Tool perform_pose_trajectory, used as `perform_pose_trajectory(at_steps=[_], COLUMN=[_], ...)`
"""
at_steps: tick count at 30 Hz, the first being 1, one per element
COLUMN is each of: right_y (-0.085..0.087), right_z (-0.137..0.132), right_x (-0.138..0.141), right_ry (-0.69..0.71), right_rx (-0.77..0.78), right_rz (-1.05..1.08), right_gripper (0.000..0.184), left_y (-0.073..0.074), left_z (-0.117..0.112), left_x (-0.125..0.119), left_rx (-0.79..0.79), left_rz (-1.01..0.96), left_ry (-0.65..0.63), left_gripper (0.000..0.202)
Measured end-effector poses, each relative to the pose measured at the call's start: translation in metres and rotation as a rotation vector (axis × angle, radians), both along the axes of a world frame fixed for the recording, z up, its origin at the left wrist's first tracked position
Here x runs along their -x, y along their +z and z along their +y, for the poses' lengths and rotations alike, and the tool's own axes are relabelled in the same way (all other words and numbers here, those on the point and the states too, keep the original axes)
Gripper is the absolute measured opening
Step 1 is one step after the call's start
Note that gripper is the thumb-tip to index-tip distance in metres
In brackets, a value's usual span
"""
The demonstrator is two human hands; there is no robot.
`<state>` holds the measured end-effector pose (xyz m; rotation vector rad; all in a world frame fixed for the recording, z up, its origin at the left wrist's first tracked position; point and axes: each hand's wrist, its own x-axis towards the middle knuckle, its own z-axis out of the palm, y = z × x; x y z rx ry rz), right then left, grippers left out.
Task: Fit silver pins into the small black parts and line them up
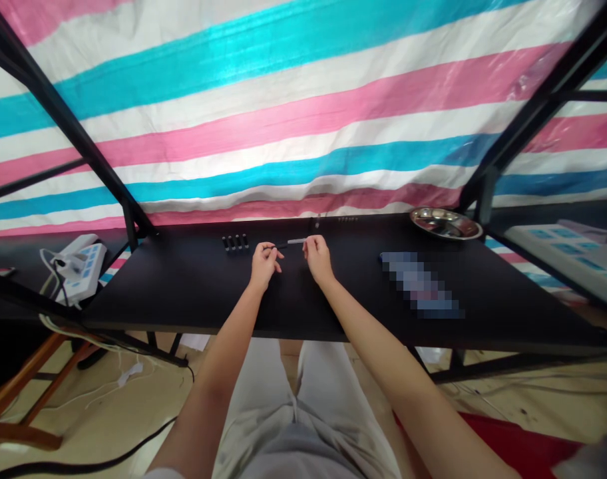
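Over the black table (194,293), my left hand (264,262) is pinched on a small dark piece (279,246), perhaps a cap. My right hand (317,257) is closed on a thin pale rod (296,241) that points left toward the dark piece. The two parts lie almost in line, a small gap between them. A short row of small black cylinders (235,242) stands on the table just left of my left hand.
A round metal dish (446,223) sits at the table's back right. A blurred flat object (422,285) lies right of my hands. A white power strip (78,266) with cables is at the left. Black frame posts (128,226) rise at both sides; a striped tarp hangs behind.
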<state>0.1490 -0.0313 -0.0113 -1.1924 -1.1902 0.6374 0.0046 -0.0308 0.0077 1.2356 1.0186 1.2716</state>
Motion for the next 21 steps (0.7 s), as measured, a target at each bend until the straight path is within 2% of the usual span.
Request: perform_pose_trajectory(at_steps=[3, 8, 14, 21], right_y=[-0.0012, -0.005, -0.0067, -0.0044], right_z=[0.0019, 0.0047, 0.0046, 0.0026], right_x=[0.0019, 0.0062, 0.0064, 0.0064], right_ry=[-0.014, 0.122, 0.239, 0.331], right_rx=[-0.035, -0.011, 0.127, 0.12], right_rz=[0.013, -0.058, -0.013, -0.097], right_gripper=[0.033, 0.036, 0.036, 0.031], left_y=[-0.0019, -0.0017, -0.0005, -0.0068], left_z=[0.0002, -0.0022, -0.0034, 0.0006], left_x=[-0.0004, -0.0006, 0.0003, 0.0013], left_rx=[0.031, 0.006, -0.024, -0.091], left_rz=[0.052, 0.078, 0.083, 0.116], left_ry=[-0.027, -0.088, -0.085, -0.055], left_gripper=[0.02, 0.027, 0.036, 0.032])
